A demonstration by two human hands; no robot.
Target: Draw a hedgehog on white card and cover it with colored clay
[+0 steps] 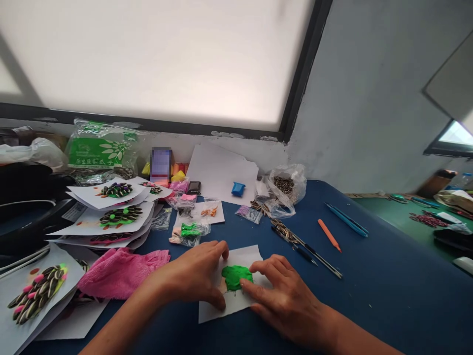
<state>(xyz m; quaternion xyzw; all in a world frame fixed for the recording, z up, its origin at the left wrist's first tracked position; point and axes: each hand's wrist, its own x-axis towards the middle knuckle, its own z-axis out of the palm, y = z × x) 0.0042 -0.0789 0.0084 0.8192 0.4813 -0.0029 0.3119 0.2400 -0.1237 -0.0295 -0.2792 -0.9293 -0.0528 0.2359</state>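
Note:
A flattened patch of green modelling clay (236, 277) lies on a small sheet of white paper (218, 314), with a bit of pale clay at its left end and pencil lines just below. My left hand (199, 276) rests over the sheet's left side, thumb and fingers apart around the clay's left end. My right hand (283, 298) is at the clay's right side, its fingers spread and the fingertips touching the green edge. Neither hand grips anything.
Stacked papers with sunflower-seed pictures (121, 217) and a pink cloth (123, 272) lie left. Behind are bagged clays (189, 230), blank paper (221, 172) and a bag of seeds (284, 186). Tweezers (321, 259), a pen (295, 246), an orange marker (328, 235) and blue tweezers (347, 220) lie right.

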